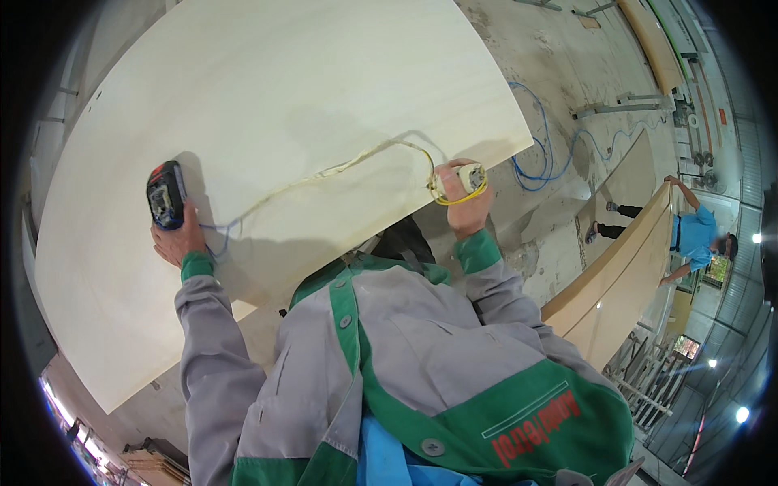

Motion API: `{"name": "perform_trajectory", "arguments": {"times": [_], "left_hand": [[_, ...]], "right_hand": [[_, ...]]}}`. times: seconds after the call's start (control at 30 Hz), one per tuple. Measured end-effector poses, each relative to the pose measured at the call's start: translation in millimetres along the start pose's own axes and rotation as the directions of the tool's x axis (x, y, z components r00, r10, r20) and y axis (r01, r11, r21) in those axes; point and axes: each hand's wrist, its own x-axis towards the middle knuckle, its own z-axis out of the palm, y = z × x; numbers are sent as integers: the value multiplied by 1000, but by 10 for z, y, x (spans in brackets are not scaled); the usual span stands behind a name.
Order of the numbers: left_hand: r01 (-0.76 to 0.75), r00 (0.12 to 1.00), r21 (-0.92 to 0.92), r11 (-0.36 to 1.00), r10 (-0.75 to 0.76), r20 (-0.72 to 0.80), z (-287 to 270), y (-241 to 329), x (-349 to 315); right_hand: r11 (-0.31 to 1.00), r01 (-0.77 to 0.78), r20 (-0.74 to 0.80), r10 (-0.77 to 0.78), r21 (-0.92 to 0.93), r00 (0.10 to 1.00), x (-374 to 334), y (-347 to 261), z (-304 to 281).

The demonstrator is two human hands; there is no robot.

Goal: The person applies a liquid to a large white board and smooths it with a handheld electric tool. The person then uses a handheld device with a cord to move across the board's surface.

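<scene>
A large cream-white panel [300, 73] lies flat in front of me. Over its left part, my left hand [180, 240] is closed round the lower end of a black and red battery pack-like device [166, 196]; its exact kind is unclear. Near the panel's right front corner, my right hand [463, 212] grips a cream-coloured round-ended tool body [472, 176] with a yellow wire looped round it. A pale wrapped cable [312, 175] runs across the panel between the two things. Its left end is bluish, beside my left hand. Most of the right fingers are hidden.
A blue hose [545, 154] lies coiled on the stained concrete floor [531, 49] past the panel's right edge. Farther right, a person in a blue shirt [695, 236] holds a large tan board [620, 283]. Metal stands [620, 105] and stacked frames [648, 381] are along that side.
</scene>
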Motion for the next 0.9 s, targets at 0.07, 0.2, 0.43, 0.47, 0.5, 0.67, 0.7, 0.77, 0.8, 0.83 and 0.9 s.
{"name": "perform_trajectory", "arguments": {"times": [0.07, 0.2, 0.43, 0.47, 0.5, 0.67, 0.7, 0.77, 0.8, 0.83, 0.9], "left_hand": [[114, 992, 37, 993, -112, -54, 97, -123, 106], [137, 971, -130, 982, -159, -176, 23, -363, 161], [194, 976, 107, 975, -202, 80, -121, -306, 176], [164, 984, 82, 983, -169, 60, -84, -309, 186], [157, 985, 94, 983, -163, 55, -53, -344, 188], [158, 985, 12, 987, -156, -70, 62, -467, 189], [176, 982, -29, 984, -178, -69, 53, -472, 195], [155, 976, -113, 982, -170, -138, -8, -449, 184], [112, 970, -196, 974, -150, -189, -44, -417, 160], [55, 957, -262, 964, -125, -261, -89, -365, 113], [-85, 921, -327, 941, -51, -386, -190, -209, -50]], "right_hand": [[999, 38, -56, -40, -35, 998, -60, 8, -46], [998, 47, -222, -37, 40, 974, -172, -79, -64], [981, 169, -418, -114, 95, 901, -202, -109, 52], [980, 173, -428, -113, 102, 897, -219, -94, 58], [972, 179, -434, -98, 152, 896, -221, -82, 47], [981, 139, -352, -84, 134, 932, -105, -88, -43], [982, 135, -323, -85, 135, 942, -35, -96, -65], [983, 126, -255, -90, 131, 963, 110, -115, -146], [984, 124, -216, -95, 126, 972, 192, -117, -188], [985, 121, -185, -96, 127, 978, 263, -118, -231], [981, 137, -113, -122, 135, 986, 403, -120, -301]]}}
